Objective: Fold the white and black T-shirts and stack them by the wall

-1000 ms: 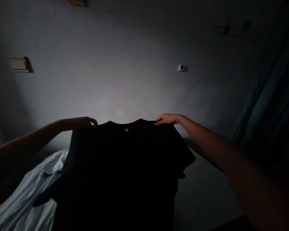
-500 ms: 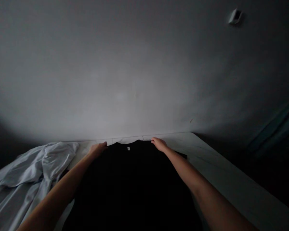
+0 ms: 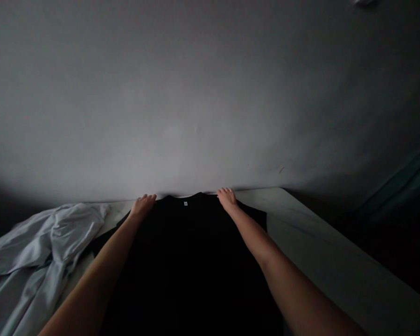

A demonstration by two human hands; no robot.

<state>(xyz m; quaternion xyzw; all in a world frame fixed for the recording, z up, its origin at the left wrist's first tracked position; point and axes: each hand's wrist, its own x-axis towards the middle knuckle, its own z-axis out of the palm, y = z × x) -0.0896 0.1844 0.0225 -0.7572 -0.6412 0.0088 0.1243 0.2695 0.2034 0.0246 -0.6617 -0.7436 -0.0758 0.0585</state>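
A black T-shirt (image 3: 196, 261) lies spread on the table, its collar toward the wall and a small white label (image 3: 185, 203) at the neck. On its left shoulder area rests my left hand (image 3: 144, 204), fingers stretched forward over the fabric. My right hand (image 3: 227, 198) lies on the opposite shoulder, with its fingers apart and flat on the cloth. Both sleeves show beyond my arms, the left one partly behind my forearm. The dark lower part of the shirt shows little detail.
A crumpled light grey garment (image 3: 56, 238) lies on the table at the left. The pale marble-patterned table (image 3: 311, 242) meets a grey wall (image 3: 196, 102) at the back. Its right edge slants toward me, with dark space and a teal cloth-like thing (image 3: 399, 179) beyond.
Both hands have gone from gripping the shirt's shoulders to lying on them with loosened fingers. The shirt now lies flatter, its sleeves more spread. The view has tilted slightly down.
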